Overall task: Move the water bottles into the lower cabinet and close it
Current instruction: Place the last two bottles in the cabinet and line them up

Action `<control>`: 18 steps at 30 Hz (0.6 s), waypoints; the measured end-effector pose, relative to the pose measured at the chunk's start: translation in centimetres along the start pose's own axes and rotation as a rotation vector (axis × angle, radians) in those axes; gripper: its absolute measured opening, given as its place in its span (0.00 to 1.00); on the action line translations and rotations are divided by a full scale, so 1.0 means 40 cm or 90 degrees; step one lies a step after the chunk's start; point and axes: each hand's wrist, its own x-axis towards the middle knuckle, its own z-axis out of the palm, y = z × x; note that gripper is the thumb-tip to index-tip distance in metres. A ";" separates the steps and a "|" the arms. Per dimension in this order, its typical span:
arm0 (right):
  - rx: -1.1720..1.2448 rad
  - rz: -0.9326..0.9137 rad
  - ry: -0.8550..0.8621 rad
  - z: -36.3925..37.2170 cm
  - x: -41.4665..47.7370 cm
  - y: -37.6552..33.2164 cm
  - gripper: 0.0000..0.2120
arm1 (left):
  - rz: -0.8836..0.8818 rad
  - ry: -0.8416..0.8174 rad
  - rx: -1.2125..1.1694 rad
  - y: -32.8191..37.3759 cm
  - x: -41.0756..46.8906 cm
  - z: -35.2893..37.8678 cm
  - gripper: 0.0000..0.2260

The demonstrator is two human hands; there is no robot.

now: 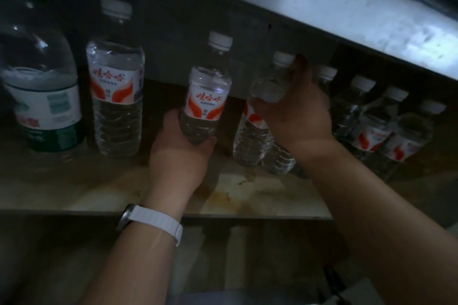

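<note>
I look into a dim lower cabinet with a stained shelf floor (99,188). My left hand (182,146), with a white watch strap on the wrist, grips the base of a small water bottle (207,96) with a red and white label and holds it upright. My right hand (295,109) is closed over the shoulder of a second small bottle (252,141) that stands on the shelf beside another one (278,158). A same-labelled bottle (116,96) stands alone at the left. Several more bottles (376,129) are packed together at the right.
A large bottle with a green and white label (44,96) stands at the far left of the shelf. A pale metal counter edge (322,7) overhangs the cabinet opening from above. The shelf's front edge (74,210) runs across below my wrists.
</note>
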 end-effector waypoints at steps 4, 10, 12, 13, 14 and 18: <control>-0.019 -0.065 0.030 0.006 -0.023 0.001 0.43 | -0.002 -0.004 -0.001 0.003 -0.001 -0.004 0.29; 0.188 -0.015 -0.018 0.002 -0.019 -0.004 0.32 | 0.001 -0.009 0.011 0.010 -0.003 -0.011 0.27; 0.235 0.002 -0.028 -0.005 -0.015 0.001 0.30 | -0.004 -0.013 0.013 0.011 -0.006 -0.013 0.26; 0.254 0.006 -0.034 -0.007 -0.013 0.006 0.29 | -0.006 -0.016 0.009 0.013 -0.007 -0.014 0.26; 0.278 0.009 -0.041 -0.005 -0.010 0.014 0.29 | -0.007 -0.017 0.007 0.013 -0.007 -0.015 0.26; 0.451 0.042 -0.093 0.002 -0.007 0.033 0.25 | 0.004 -0.017 0.007 0.014 -0.010 -0.016 0.25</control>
